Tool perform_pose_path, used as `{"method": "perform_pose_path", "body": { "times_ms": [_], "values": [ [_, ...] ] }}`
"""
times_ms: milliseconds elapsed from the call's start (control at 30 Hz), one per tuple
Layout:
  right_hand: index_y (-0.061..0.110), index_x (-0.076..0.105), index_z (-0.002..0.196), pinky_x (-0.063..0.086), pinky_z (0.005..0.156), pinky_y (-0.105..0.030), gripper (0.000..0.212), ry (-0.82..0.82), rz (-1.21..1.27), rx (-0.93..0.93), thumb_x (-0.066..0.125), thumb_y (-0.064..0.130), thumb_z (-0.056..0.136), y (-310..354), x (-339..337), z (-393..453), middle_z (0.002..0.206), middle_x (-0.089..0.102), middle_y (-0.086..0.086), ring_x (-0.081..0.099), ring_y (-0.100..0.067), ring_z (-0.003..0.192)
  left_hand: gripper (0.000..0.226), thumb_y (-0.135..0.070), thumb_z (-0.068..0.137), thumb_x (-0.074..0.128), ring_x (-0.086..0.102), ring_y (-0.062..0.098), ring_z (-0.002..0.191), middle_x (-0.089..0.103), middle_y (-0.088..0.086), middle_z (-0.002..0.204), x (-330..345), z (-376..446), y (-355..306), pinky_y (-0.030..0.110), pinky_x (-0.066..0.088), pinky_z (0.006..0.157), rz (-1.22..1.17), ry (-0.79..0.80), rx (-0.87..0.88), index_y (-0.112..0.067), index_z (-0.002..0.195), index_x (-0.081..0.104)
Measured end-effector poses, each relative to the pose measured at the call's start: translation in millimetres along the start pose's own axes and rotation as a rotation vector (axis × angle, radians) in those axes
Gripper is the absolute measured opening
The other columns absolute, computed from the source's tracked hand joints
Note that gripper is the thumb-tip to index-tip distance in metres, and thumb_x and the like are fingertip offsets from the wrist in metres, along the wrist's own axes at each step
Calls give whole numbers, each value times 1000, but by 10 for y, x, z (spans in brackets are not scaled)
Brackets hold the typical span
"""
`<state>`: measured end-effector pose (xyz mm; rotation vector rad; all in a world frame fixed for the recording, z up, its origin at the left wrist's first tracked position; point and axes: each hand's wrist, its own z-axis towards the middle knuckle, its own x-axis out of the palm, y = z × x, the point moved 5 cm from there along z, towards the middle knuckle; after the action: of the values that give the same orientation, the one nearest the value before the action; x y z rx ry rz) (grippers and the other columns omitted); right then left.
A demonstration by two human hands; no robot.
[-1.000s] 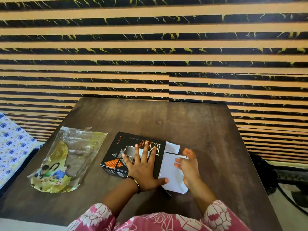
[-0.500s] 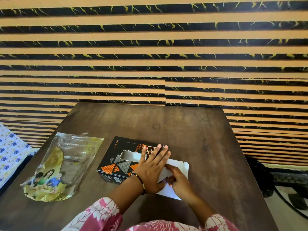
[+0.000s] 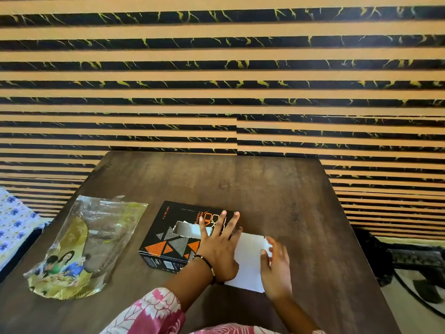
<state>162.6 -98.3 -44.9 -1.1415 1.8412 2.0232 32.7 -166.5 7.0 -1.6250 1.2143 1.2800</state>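
Low in the middle of the frame, a black box point(image 3: 168, 239) with orange triangles lies flat on the brown table point(image 3: 216, 179), a torn opening in its top. The left hand point(image 3: 218, 249) presses down on it, fingers straight and spread. A white flap point(image 3: 248, 263) juts from the box's right side; the right hand point(image 3: 277, 268) touches its outer edge, though a pinch cannot be made out. A crumpled plastic bag point(image 3: 84, 244) lies lower left

A home room: wooden table point(image 3: 240, 179), striped wall panels point(image 3: 216, 68), floral bedsheet point(image 3: 14, 225).
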Motion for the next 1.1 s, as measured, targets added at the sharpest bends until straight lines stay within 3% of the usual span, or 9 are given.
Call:
{"method": "perform_pose_path", "body": {
  "times_ms": [200,333,433,567,700,900,1033,1100],
  "values": [
    [10,38,137,25,111,-46,42,-19,8,179,39,20,96,-77,-41,57,142,38,-12,29,-30,130,65,-39,81,40,-21,23,142,-12,-7,157,8,-53,38,68,-18,103,-63,-84,13,-26,143,24],
    [10,46,129,44,90,-36,35,77,283,287,36,24,98,-56,40,-32,124,56,-14,52,-21,101,65,-38,81,39,-19,22,143,-9,-8,157,2,-57,41,67,-19,102,-79,-91,18,-26,143,23],
    [17,48,124,38,81,-28,32,77,390,241,39,30,97,154,45,-117,109,59,-2,53,-17,94,64,-31,80,40,-14,21,144,-3,-10,158,-10,-83,54,68,-16,105,-133,-110,17,-26,142,24],
    [28,42,131,43,88,-28,35,137,454,148,43,27,96,396,86,-161,117,56,8,53,-11,105,61,-32,83,36,-8,20,145,6,-11,157,-22,-119,60,67,-10,109,-152,-146,21,-25,142,25],
    [36,25,142,40,102,-27,46,250,352,47,36,26,98,502,181,-250,131,42,18,46,-4,120,80,-56,71,17,-8,18,145,7,-12,157,-33,-144,61,63,-15,109,-196,-167,40,-27,145,15],
    [49,19,139,50,95,-47,49,249,282,49,40,37,95,522,191,-249,144,42,8,49,-15,124,74,-49,76,4,-3,8,144,6,-10,157,-72,-214,117,50,-18,111,-308,-238,24,-26,146,11],
    [61,23,128,49,95,-49,52,267,339,52,48,34,92,562,213,-265,137,50,7,52,-13,120,74,-48,77,0,8,4,143,20,-10,155,-97,-223,143,40,-14,115,-424,-298,-24,-26,145,21],
    [56,25,133,47,98,-48,54,284,356,79,49,33,89,544,249,-278,138,50,6,52,-14,120,73,-49,79,-1,10,4,143,22,-10,154,-88,-232,138,39,-12,115,-426,-312,-26,-25,144,25]
  ]
}}
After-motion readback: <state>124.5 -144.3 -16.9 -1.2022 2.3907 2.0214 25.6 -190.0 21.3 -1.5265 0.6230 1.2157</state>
